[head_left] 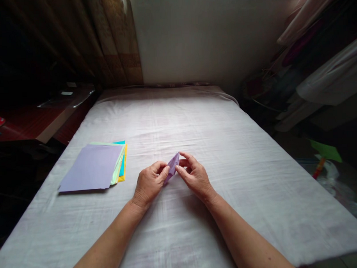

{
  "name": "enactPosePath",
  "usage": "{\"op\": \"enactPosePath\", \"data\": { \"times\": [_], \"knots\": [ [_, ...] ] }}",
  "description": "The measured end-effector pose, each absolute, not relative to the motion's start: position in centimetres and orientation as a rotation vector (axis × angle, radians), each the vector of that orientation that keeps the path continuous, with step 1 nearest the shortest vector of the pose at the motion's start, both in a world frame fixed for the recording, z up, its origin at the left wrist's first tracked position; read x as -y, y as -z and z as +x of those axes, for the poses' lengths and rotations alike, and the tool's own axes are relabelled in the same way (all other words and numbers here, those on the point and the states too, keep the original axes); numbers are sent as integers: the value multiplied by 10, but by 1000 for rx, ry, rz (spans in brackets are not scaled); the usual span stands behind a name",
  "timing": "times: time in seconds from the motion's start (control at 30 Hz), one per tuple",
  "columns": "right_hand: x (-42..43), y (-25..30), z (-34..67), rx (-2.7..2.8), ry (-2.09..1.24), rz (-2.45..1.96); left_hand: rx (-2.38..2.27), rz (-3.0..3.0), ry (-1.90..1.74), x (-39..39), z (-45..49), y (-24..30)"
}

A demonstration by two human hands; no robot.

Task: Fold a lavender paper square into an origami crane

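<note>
A small piece of folded purple paper [173, 164] is held up between my two hands, just above the cloth-covered surface. My left hand [151, 181] pinches its lower left side between thumb and fingers. On the other side, my right hand [196, 178] grips the paper's right edge, with the thumb low and a fingertip at the top point. The paper stands tilted, and its lower part is partly hidden by the left fingers. To the left of my hands lies a stack of coloured paper sheets [92, 167], purple on top, with green, blue and yellow edges showing.
A pale checked cloth [172, 122] covers the broad surface. At the left stands a reddish-brown wooden table [28, 119] with a clear plastic packet [70, 94]. Curtains [113, 38] hang behind. Hanging clothes [331, 78] and a green paper piece [326, 150] are at the right.
</note>
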State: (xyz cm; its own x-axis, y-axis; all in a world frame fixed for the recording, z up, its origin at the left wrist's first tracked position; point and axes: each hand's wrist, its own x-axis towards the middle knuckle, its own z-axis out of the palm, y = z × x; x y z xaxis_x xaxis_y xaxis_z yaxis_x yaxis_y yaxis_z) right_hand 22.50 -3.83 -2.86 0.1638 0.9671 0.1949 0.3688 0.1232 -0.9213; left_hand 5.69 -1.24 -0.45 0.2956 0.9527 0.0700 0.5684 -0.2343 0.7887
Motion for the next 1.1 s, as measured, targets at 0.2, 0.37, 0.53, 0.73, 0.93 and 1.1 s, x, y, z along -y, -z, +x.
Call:
{"op": "enactPosePath", "data": {
  "times": [0.2,0.37,0.53,0.73,0.93,1.1],
  "knots": [
    [40,22,223,1459,-729,-1535,-1389,2031,-687,22,61,1],
    [39,21,220,1638,-590,-1657,-1493,2180,-664,21,60,2],
    [38,22,217,1687,-471,-1653,-1480,2206,-626,18,59,5],
    [39,22,218,1704,-448,-1653,-1478,2159,-654,18,58,5],
    [40,24,218,1724,-427,-1616,-1422,2084,-711,18,59,4],
    [41,28,217,1739,-346,-1604,-1435,2069,-688,17,59,4]
  ]
}}
